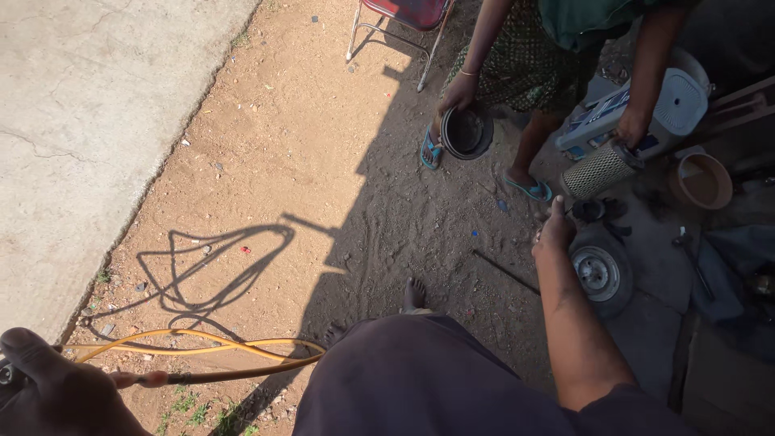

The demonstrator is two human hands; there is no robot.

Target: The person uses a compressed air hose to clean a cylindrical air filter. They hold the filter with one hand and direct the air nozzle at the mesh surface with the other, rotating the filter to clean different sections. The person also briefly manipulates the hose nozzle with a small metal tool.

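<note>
left hand point(48, 387) closed on hose point(202, 349) | likely light, floppy; grip near nozzle end | right hand point(555, 230) by wheel point(599, 273), grip unclear

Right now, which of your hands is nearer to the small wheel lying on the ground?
Right. The right hand reaches out just left of the small wheel, close to its tyre. The left hand is far off at the lower left, holding the yellow hose.

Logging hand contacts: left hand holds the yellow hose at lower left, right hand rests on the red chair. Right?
Not quite. The left hand does hold the yellow hose at lower left, but the right hand reaches to the small wheel lying on the ground, not the red chair, which stands far off at the top. The head view shows it.
</note>
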